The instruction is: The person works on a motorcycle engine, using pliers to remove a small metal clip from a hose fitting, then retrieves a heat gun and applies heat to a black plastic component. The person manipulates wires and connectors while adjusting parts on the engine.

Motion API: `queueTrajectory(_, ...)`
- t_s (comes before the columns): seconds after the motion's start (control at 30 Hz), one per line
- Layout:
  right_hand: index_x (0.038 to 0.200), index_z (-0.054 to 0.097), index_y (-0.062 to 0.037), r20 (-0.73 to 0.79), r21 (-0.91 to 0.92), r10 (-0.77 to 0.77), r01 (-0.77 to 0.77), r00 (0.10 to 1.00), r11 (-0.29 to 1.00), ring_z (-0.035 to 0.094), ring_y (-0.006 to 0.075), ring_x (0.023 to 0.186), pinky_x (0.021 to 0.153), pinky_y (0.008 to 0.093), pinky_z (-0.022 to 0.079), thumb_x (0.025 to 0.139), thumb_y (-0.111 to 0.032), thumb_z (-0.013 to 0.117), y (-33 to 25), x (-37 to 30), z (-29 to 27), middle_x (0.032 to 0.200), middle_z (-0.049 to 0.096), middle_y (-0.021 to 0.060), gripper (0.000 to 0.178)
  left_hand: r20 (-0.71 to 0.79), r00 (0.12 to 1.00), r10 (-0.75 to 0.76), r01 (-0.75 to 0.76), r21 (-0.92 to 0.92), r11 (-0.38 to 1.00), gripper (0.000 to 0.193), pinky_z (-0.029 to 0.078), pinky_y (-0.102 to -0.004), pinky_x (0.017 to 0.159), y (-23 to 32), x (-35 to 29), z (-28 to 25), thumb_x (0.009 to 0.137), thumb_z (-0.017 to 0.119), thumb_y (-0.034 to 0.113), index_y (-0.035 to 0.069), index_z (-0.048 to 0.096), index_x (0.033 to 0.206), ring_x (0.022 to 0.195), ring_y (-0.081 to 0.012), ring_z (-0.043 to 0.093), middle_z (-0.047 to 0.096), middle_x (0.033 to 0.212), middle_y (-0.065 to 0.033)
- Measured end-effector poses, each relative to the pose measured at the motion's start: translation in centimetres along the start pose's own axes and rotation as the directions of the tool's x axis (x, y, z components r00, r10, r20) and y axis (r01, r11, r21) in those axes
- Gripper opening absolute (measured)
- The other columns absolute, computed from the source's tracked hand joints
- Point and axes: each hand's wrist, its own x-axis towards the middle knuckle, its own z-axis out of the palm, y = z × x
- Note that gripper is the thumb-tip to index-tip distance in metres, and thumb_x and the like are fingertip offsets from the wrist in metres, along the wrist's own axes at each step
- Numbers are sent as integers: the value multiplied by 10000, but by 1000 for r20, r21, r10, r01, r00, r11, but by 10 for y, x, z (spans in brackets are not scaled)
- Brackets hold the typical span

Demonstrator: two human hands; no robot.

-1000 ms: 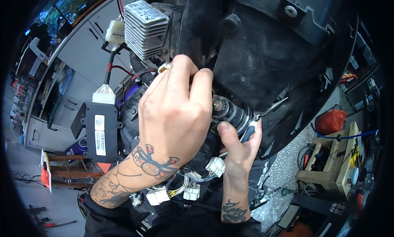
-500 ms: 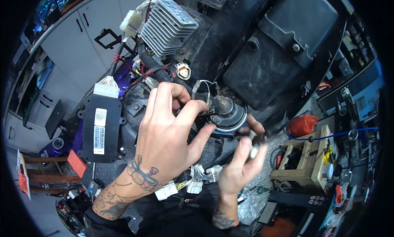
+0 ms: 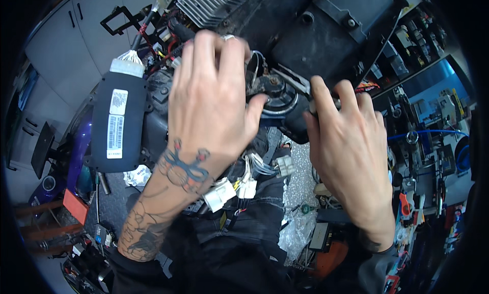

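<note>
My left hand (image 3: 209, 85) is over the wiring left of a round black horn (image 3: 277, 92). Its thumb stands apart beside the horn; the other fingers bend away, blurred, so their tips and anything in them are hidden. A pale connector (image 3: 230, 37) shows partly behind those fingers. My right hand (image 3: 349, 136) is closed around metal pliers (image 3: 295, 81), whose jaws reach toward the horn's bolted top. Thin wires (image 3: 260, 58) run to the horn. Below the hands hang several white connectors (image 3: 220, 194) on wire bundles.
At the left a black control box (image 3: 118, 123) hangs from a wired plug. A finned metal heat sink (image 3: 211, 6) and a black plastic cover (image 3: 326, 39) lie beyond the hands. Cabinets (image 3: 66, 44) stand at left; tools and a blue hose (image 3: 433, 133) are at right.
My right hand has risen and turned palm down, bringing the pliers to the horn. My left hand has shifted slightly off the horn bracket. The whole view has moved, too.
</note>
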Motion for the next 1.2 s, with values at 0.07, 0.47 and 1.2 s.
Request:
queueTrajectory(0.07,1376,669,-60,0,-47,-17,17,1000,999,708,368,967,790,467,606,992,-220,752,-8,8,0,1095,681,161,424,-52,989,141,-141,17,990,667,522,-455,988,-12,11,-2,714,971,123,97,654,1300,1181,-336,610,591,1242,-134)
queueTrajectory(0.47,999,703,25,88,-62,-103,109,991,992,777,399,869,785,479,629,1045,-249,696,-22,37,-12,930,757,221,278,121,963,240,-249,63,967,848,422,-495,1110,-37,22,3,740,866,287,38,560,1491,1246,-389,556,580,1289,-207)
queueTrajectory(1.2,879,779,51,508,-28,-131,168,851,985,799,390,734,674,444,644,998,-183,634,-10,77,-104,769,745,271,300,109,919,379,-381,-2,925,608,491,-516,1049,-37,28,5,792,840,220,156,675,1374,1200,-424,592,578,1284,-237)
